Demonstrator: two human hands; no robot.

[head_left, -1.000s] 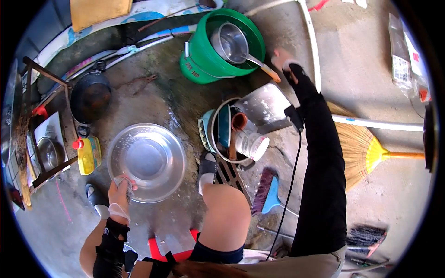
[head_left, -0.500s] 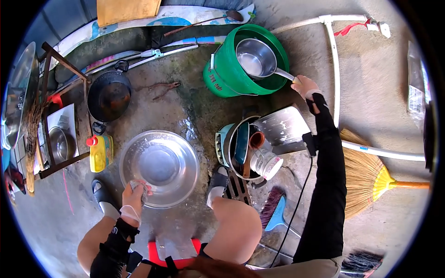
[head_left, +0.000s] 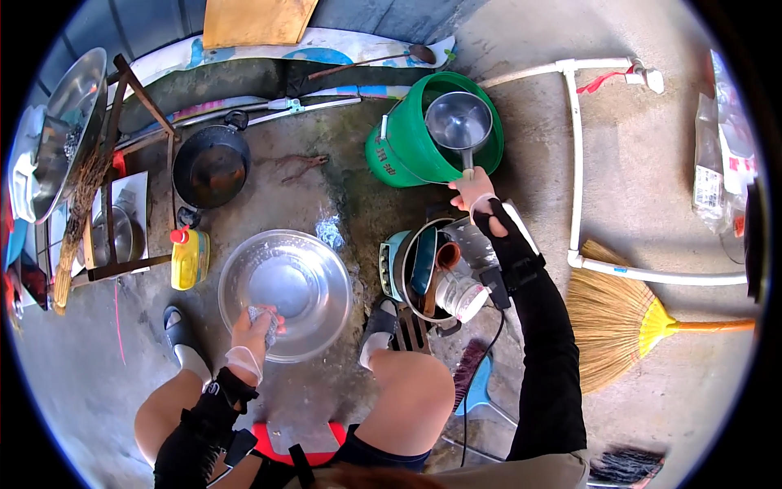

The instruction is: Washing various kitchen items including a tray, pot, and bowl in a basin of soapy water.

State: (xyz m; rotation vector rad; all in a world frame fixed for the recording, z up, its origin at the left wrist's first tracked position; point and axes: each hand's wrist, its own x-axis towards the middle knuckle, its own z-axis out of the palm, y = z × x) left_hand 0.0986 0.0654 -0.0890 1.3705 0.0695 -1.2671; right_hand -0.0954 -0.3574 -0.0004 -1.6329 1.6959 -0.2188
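My right hand point(head_left: 472, 189) is closed around the handle of a metal dipper point(head_left: 459, 122). The dipper's round bowl sits within the mouth of a green bucket point(head_left: 393, 155), its handle pointing back toward me over the near rim. Whether water is in the dipper or bucket, I cannot tell. At the near left edge of a wide metal basin point(head_left: 330, 273), my left hand point(head_left: 248, 332) grips a crumpled grey scrubbing cloth point(head_left: 261, 321). A thin clear glove seems to cover each hand.
Right of the basin, a pot point(head_left: 401, 265) holds several things, among them a clear jar point(head_left: 462, 295). A yellow bottle point(head_left: 190, 261) and black wok point(head_left: 210, 167) stand left. White piping point(head_left: 574, 163), a straw broom point(head_left: 615, 318) and a blue brush point(head_left: 479, 383) lie to the right.
My right hand has come left and nearer, swinging the dipper's handle toward me while its bowl stays at the bucket. My left hand has shifted slightly right with the cloth. The view has shifted too.
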